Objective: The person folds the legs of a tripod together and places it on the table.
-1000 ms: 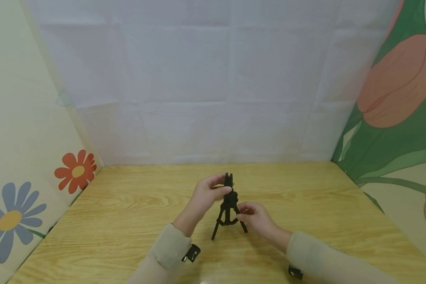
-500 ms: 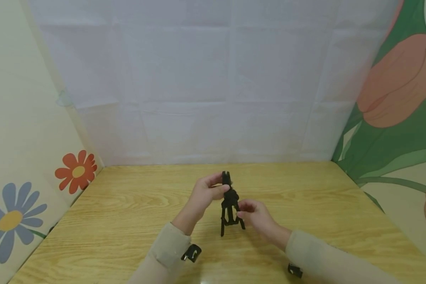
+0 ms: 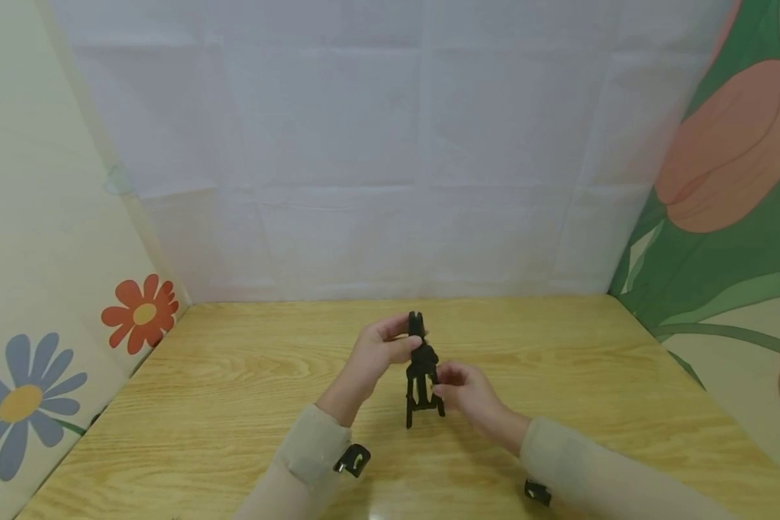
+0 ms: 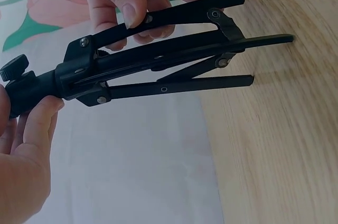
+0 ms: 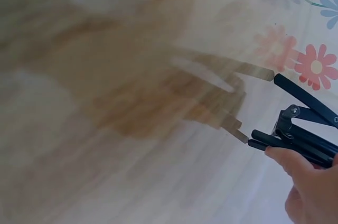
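Note:
A small black tripod (image 3: 421,386) stands upright between my hands in the head view, its feet right at the tabletop. My left hand (image 3: 375,354) grips its upper part, just under the two-pronged top. Lower down on the right, my right hand (image 3: 473,399) pinches one leg between thumb and fingers. The left wrist view shows the legs (image 4: 182,87) drawn fairly close together, still joined by hinged braces to the centre column, and a knob (image 4: 14,68) near the left fingers. Two feet lie close together in the right wrist view, beside the right thumb (image 5: 288,161); another leg (image 5: 301,94) stands apart.
The wood-grain table (image 3: 234,375) reaches back to a white cloth wall (image 3: 338,159). Flower-printed panels (image 3: 45,289) rise on the left, and a tulip-printed panel (image 3: 728,166) on the right. A small black device (image 3: 352,460) sits at the left sleeve.
The tripod's legs have come closer together; the left leg swung inward to the right. The top tilted slightly left, then came nearly upright. Both hands kept their holds.

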